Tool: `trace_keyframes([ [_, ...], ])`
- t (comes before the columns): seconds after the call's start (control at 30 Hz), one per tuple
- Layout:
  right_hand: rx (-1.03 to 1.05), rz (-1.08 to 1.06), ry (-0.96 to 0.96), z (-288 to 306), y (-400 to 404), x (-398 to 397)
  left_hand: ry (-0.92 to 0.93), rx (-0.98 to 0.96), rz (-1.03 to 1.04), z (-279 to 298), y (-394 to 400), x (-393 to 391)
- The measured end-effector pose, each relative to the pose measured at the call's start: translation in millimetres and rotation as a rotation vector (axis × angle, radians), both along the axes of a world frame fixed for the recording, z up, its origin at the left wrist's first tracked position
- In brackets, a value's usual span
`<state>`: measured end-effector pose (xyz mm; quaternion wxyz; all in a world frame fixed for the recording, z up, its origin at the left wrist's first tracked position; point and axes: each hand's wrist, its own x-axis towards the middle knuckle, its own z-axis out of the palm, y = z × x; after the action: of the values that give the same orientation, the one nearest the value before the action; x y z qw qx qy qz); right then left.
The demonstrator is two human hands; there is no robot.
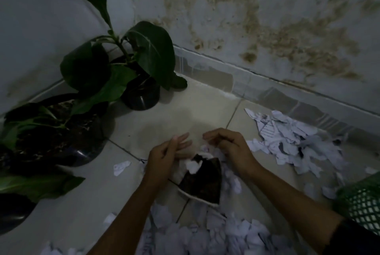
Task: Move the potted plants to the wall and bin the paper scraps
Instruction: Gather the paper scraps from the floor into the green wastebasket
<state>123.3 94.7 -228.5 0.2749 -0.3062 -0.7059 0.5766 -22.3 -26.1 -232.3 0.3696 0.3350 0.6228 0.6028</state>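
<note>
Three potted plants with broad green leaves stand at the left. One black pot (141,95) sits in the wall corner, a second pot (67,139) is nearer along the left wall, and a third pot (12,213) is at the frame's edge. Torn white paper scraps lie in a pile (298,143) by the right wall and in another heap (205,238) near me. My left hand (164,158) hovers with its fingers straight. My right hand (228,145) has loosely bent fingers and nothing visibly in it. Both hands are above a dark flat piece (203,180) with scraps on it.
A green mesh bin (362,203) stands at the right edge beside my right forearm. A single scrap (121,167) lies on the pale floor tiles left of my hands. The stained wall (267,28) and its skirting run behind the paper.
</note>
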Motion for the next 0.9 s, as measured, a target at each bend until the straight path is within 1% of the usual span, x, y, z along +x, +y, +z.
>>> trace_keyframes([
  [0.03, 0.032, 0.013, 0.003, 6, 1, -1, 0.043, 0.021, 0.078, 0, -7, 1],
  [0.1, 0.135, 0.05, -0.073, 13, 6, -10, 0.284, 0.026, 0.212, -6, -22, -7],
  [0.13, 0.159, 0.087, -0.139, 13, 8, -17, 0.405, -0.001, 0.216, -9, -27, -11],
  [0.17, 0.164, 0.147, -0.22, 11, 9, -23, 0.483, -0.049, 0.159, -12, -31, -12],
  [0.23, 0.202, 0.313, -0.392, 2, 3, -34, 0.574, -0.166, -0.04, -18, -35, -9],
  [0.27, 0.217, 0.393, -0.46, -4, -2, -37, 0.579, -0.195, -0.123, -21, -37, -5],
  [0.3, 0.208, 0.454, -0.494, -6, -9, -37, 0.539, -0.19, -0.168, -21, -40, 0],
  [0.33, 0.173, 0.486, -0.483, -7, -14, -35, 0.475, -0.168, -0.16, -18, -43, 4],
  [0.4, -0.002, 0.481, -0.382, 5, -22, -23, 0.439, -0.119, -0.025, -10, -54, 0],
  [0.43, -0.1, 0.439, -0.318, 14, -23, -17, 0.477, -0.091, 0.077, -4, -62, -6],
  [0.47, -0.165, 0.385, -0.261, 22, -21, -11, 0.553, -0.064, 0.184, 1, -69, -13],
  [0.5, -0.158, 0.335, -0.244, 26, -17, -7, 0.656, -0.071, 0.254, 3, -75, -22],
  [0.53, -0.07, 0.307, -0.284, 27, -11, -3, 0.747, -0.13, 0.255, 2, -78, -31],
  [0.57, 0.064, 0.315, -0.374, 24, -6, 0, 0.807, -0.237, 0.196, -1, -80, -38],
  [0.63, 0.304, 0.419, -0.6, 18, -5, 0, 0.874, -0.442, 0.021, -15, -82, -45],
  [0.67, 0.342, 0.467, -0.649, 12, -9, 0, 0.867, -0.487, -0.055, -21, -81, -44],
  [0.7, 0.317, 0.497, -0.64, 7, -18, 2, 0.823, -0.473, -0.109, -24, -81, -38],
  [0.73, 0.259, 0.52, -0.585, 4, -28, 5, 0.724, -0.41, -0.153, -23, -80, -28],
  [0.8, 0.01, 0.512, -0.38, 7, -51, 14, 0.446, -0.238, -0.219, -12, -79, 0],
  [0.83, -0.099, 0.435, -0.278, 11, -59, 18, 0.338, -0.173, -0.228, -6, -79, 12],
  [0.87, -0.118, 0.321, -0.213, 12, -59, 21, 0.288, -0.125, -0.204, -5, -77, 20],
  [0.9, -0.045, 0.195, -0.209, 11, -54, 25, 0.295, -0.11, -0.177, -5, -75, 25],
])
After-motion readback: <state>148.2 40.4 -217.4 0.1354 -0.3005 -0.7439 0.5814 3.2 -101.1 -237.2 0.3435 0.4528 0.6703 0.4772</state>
